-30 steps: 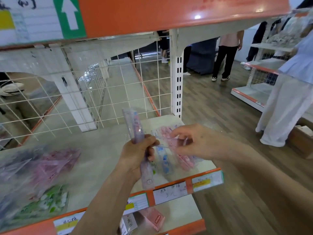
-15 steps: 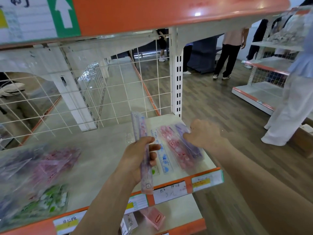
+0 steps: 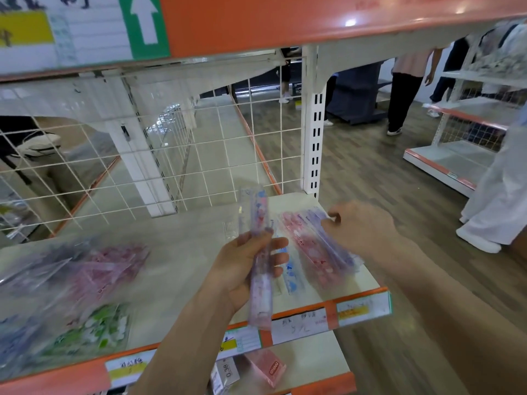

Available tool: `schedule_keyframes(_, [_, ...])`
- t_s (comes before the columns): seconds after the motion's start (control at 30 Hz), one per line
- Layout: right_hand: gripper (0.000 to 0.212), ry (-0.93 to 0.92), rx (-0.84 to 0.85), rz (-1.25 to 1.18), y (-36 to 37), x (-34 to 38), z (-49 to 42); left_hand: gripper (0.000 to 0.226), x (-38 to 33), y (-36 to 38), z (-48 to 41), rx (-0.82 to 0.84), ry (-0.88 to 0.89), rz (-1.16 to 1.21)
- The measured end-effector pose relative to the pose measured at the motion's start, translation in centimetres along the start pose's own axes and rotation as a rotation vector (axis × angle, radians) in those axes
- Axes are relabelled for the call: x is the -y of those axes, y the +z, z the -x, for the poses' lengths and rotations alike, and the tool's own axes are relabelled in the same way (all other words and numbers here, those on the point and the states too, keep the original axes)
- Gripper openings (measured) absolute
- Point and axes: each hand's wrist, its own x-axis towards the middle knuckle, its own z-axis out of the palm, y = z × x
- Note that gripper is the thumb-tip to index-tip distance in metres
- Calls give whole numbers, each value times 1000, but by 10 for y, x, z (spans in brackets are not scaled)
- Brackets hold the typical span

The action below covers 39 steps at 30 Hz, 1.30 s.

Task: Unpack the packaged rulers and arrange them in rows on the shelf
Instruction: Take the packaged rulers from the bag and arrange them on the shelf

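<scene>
My left hand (image 3: 245,269) grips a bunch of clear pink-and-purple rulers (image 3: 258,252), held upright above the shelf's front edge. On the right end of the white shelf (image 3: 176,269) lie rows of rulers: a blue one (image 3: 289,276), a pink stack (image 3: 309,252) and a purple stack (image 3: 335,243). My right hand (image 3: 359,226) rests on the far end of the purple stack, fingertips touching it. At the shelf's left lie plastic bags of packaged rulers, pink (image 3: 108,266) and green (image 3: 88,332), blurred.
An orange-edged upper shelf (image 3: 285,21) hangs overhead. A white wire grid (image 3: 142,166) backs the shelf. Price tags (image 3: 299,325) line the front rail. A lower shelf holds a pink box (image 3: 268,366). People stand on the wooden floor at right, one in white trousers (image 3: 496,201).
My right hand let go of a ruler it pinched near my left hand and moved right onto the purple stack on the shelf. My left hand stays, still gripping its bunch.
</scene>
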Motion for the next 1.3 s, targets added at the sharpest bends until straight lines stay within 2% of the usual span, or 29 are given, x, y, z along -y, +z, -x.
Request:
schedule_keyframes(0.07, [36, -70, -5, -276, -7, 13, 4, 4, 1, 2, 0, 25, -5, 28])
schedule_keyframes(0.17, [38, -84, 154, -680, -13, 38, 13, 5, 3, 4, 1, 35, 4, -2])
schedule_keyframes(0.3, [23, -99, 316, -913, -1, 52, 13, 9, -1, 1, 8, 35, 32, -69])
schedule_keyframes(0.47, [15, 19, 349, -1183, -7, 53, 6, 17, -4, -12, 12, -32, 17, 26])
schedule_keyframes(0.53, [5, -19, 426, -1163, -7, 58, 9, 13, -4, -16, 13, -59, 53, 27])
schedule_keyframes(0.6, [8, -58, 478, -1123, -7, 61, 10, 14, -4, -18, 16, -88, 76, 17])
schedule_keyframes(0.7, [9, -41, 355, -1145, -18, 50, -8, 15, -6, -23, 17, -148, 87, -31])
schedule_keyframes(0.8, [23, 52, 167, -888, -22, 17, -36, 16, -7, -30, 16, -184, 93, -39])
schedule_keyframes(0.9, [34, 60, 191, -627, 0, -7, -46, 17, -3, -29, 15, -192, 86, -27])
schedule_keyframes(1.13, [35, 37, 167, -320, 18, -14, -39, 22, 0, -21, 12, -169, 55, -57])
schedule_keyframes(1.3, [20, 55, 184, -297, 20, -18, -38, 25, 2, -23, 12, -160, 36, -34])
